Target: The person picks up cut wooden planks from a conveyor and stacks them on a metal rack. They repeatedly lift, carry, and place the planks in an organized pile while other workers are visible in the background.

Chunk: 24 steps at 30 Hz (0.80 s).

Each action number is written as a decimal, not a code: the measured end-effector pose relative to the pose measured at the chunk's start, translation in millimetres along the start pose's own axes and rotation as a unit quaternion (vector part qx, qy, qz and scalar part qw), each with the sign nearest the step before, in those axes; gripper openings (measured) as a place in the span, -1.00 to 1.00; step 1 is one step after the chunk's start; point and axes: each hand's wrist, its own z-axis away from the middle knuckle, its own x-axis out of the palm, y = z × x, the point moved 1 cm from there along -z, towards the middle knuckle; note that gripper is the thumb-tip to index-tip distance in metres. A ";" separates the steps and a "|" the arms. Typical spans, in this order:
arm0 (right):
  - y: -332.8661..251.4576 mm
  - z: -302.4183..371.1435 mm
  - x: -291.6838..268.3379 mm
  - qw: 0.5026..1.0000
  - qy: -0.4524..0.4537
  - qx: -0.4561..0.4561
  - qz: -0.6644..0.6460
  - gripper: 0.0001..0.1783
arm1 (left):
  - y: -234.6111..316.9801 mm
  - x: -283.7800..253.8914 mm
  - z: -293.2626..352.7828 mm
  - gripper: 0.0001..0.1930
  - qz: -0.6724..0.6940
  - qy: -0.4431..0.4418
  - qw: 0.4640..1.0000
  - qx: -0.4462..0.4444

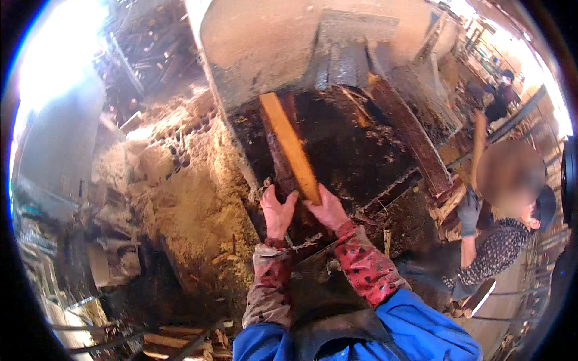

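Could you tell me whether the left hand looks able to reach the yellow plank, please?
Probably yes: the left hand is open beside the near end of the yellow plank, with nothing visible in between.

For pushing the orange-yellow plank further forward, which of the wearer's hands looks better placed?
Probably the right hand: it is at the near end of the plank. The left hand sits beside it, open, apparently not touching.

A dark, flat work table [337, 153] held a long orange-yellow wooden plank [289, 143], a thick reddish-brown beam [410, 132] to its right, and thin wood splinters [356, 103] between them.
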 end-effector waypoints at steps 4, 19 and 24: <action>-13.2 4.2 2.6 0.995 -0.029 0.050 0.085 -0.08 | 34.8 -2.7 -17.6 -0.36 0.071 -0.094 0.993 -0.024; -28.8 94.9 -33.9 0.993 -0.068 0.045 -0.087 -0.17 | 58.3 -20.8 47.7 -0.15 0.055 -0.081 0.981 -0.168; -8.0 99.2 -41.2 0.989 -0.054 0.038 -0.132 -0.09 | 55.1 2.9 49.8 -0.46 0.201 -0.013 0.969 -0.142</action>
